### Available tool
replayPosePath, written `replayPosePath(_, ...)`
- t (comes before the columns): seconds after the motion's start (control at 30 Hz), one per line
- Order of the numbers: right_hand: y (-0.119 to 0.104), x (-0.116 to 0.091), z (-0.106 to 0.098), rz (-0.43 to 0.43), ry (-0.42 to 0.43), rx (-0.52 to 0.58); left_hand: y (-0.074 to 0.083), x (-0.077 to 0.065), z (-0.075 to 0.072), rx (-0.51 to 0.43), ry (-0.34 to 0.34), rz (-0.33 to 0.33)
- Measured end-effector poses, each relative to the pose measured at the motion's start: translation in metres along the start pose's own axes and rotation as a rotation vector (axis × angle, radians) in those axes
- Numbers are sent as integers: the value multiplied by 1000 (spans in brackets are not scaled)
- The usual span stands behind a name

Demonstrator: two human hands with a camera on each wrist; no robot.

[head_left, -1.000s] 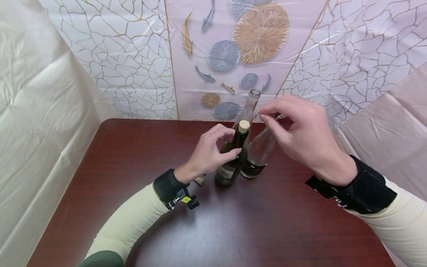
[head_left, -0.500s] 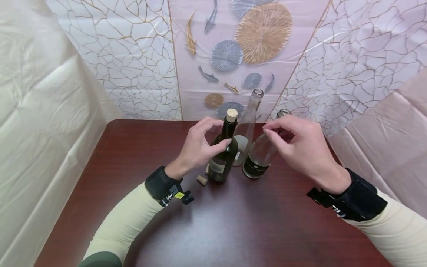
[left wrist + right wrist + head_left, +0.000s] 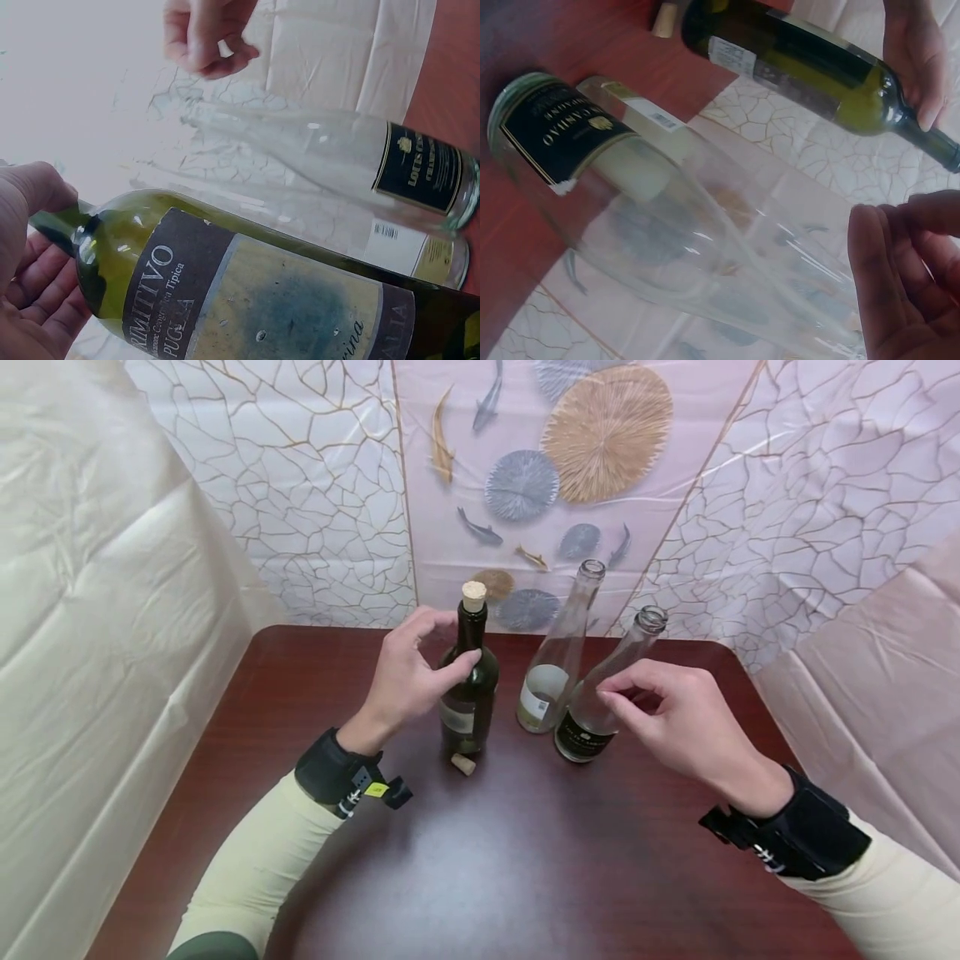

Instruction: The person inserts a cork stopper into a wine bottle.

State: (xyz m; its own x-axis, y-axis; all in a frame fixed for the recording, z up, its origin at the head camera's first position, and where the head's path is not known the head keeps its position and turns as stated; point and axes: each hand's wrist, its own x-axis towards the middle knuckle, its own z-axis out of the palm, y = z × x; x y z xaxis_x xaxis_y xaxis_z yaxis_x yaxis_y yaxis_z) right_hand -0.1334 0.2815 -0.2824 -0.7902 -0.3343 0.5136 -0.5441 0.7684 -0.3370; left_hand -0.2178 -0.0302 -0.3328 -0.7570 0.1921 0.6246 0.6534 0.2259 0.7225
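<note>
My left hand (image 3: 412,672) grips the neck and shoulder of a dark green wine bottle (image 3: 474,693), thumb in front. A pale cork (image 3: 474,597) sticks up from the bottle's mouth. In the left wrist view, the wine bottle's label (image 3: 277,300) reads "Primitivo". My right hand (image 3: 675,718) hovers in front of a clear glass bottle (image 3: 585,737) with a black label, its fingers loosely curled and nothing seen between them. Beside that one stands a second clear bottle (image 3: 543,693) with a white label. Both clear bottles have uncovered mouths. Whether the green bottle touches the table cannot be told.
A loose cork (image 3: 462,765) lies on the dark red table (image 3: 480,877), just in front of the green bottle's base. Behind the table's far edge hangs a patterned sheet (image 3: 322,510), and plain pale sheeting (image 3: 112,610) closes in the left side.
My left hand has carried the green bottle left, away from the two clear bottles. The right hand has lowered, bringing the black-labelled bottle's mouth into view.
</note>
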Motion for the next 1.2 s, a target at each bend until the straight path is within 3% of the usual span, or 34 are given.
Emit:
replayPosePath(0.53,11,-24,14,34,-73,50,-12,-4,-32,72,74,-64)
replayPosePath(1.2,14,-30,34,40,-100,80,-33,-12,-43,88,91,-107)
